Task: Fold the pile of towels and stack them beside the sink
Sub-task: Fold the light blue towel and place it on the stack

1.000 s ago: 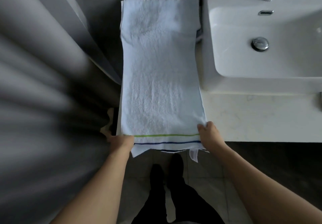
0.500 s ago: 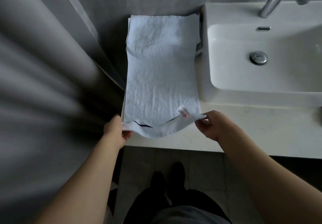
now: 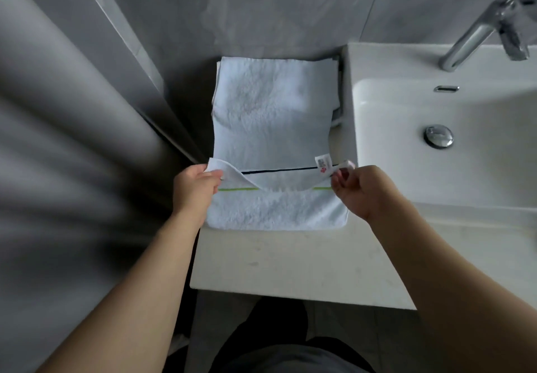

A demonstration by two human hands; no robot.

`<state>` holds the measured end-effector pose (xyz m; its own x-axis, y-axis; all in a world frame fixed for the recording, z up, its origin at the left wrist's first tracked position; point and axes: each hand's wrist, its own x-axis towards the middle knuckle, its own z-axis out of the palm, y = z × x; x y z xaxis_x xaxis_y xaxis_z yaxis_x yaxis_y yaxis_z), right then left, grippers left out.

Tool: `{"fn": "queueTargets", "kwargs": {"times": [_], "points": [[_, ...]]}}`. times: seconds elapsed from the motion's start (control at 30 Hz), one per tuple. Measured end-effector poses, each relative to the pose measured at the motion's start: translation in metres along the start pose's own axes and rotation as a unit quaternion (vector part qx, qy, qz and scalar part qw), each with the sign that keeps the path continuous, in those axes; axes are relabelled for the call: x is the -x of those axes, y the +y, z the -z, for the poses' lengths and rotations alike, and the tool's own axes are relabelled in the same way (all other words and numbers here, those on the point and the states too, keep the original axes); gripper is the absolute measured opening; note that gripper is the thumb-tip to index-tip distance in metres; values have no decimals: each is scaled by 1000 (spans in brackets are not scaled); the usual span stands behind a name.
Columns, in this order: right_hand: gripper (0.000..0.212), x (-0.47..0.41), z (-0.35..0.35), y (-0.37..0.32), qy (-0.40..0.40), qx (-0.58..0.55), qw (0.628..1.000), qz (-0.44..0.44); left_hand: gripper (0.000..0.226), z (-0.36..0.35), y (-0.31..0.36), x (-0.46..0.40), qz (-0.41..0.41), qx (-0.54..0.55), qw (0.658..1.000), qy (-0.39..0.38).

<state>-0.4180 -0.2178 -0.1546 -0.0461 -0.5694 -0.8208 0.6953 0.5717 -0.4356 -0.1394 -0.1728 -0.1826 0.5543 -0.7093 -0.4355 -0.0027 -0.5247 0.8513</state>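
A pale blue towel (image 3: 273, 111) lies lengthwise on the counter (image 3: 290, 259), left of the white sink (image 3: 453, 152). Its near end, with a dark stripe and a green stripe, is lifted and folded back over the rest. My left hand (image 3: 194, 189) pinches the left corner of that end. My right hand (image 3: 363, 189) pinches the right corner, beside a small white label (image 3: 323, 164). More towel edges show under the far right side, by the sink.
A chrome tap (image 3: 479, 32) stands over the basin, whose drain plug (image 3: 438, 136) is in the middle. A grey curtain (image 3: 72, 169) hangs close on the left. A grey tiled wall is behind. My legs and the floor are below the counter's front edge.
Both hands lifted the towel's striped near end off the counter edge and carried it away from me over the towel. The fold now lies on the counter.
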Motion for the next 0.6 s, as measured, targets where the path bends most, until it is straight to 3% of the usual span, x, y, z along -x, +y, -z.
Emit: {"fn": "queueTargets", "kwargs": {"times": [0.1,0.23,0.4,0.53,0.6], "points": [[49,-15,-23,-14,-24,164,983,82,8,-11,18,-33,-51,-13,998,17],[12,-51,-50,-33,56,397,895,194,14,-30,46,-88,-104,-29,994,16],[36,-93,-87,-70,97,614,714,323,23,-46,81,-148,-101,44,992,64],[28,-125,-127,-105,122,696,584,399,23,-61,115,-192,-125,0,992,34],[24,-140,-143,-118,135,748,497,418,23,-71,127,-210,-135,-10,990,28]]}}
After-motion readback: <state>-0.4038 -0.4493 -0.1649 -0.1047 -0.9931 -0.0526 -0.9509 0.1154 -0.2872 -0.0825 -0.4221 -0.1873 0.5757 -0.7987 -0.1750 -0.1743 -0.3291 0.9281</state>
